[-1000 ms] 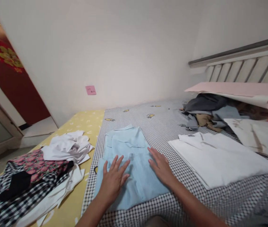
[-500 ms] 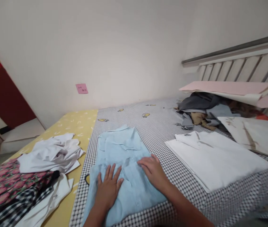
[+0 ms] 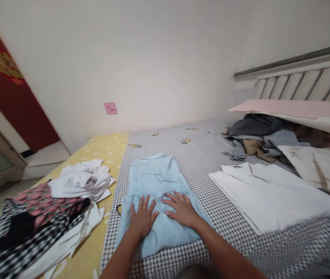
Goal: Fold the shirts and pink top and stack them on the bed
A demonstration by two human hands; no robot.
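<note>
A light blue shirt (image 3: 153, 174) lies partly folded on the checked bedsheet (image 3: 205, 170), its collar pointing toward the wall and its near part doubled over. My left hand (image 3: 143, 217) rests flat on the left side of the folded part, fingers spread. On the right side of that same part, my right hand (image 3: 180, 209) lies palm down with its fingers apart. Neither hand grips the cloth. Small wrinkles run across the shirt just beyond my fingertips.
To the right lies a folded white shirt (image 3: 269, 197), with a cream bag-like item (image 3: 322, 166) behind it. Dark and tan clothes (image 3: 254, 131) are heaped under a pink sheet (image 3: 292, 108). Crumpled white (image 3: 83, 180) and patterned clothes (image 3: 45, 209) lie on yellow cloth at left.
My right hand has moved left and flattened onto the shirt, closer to my left hand. The left hand remains on the cloth. The whole view has shifted slightly leftward.
</note>
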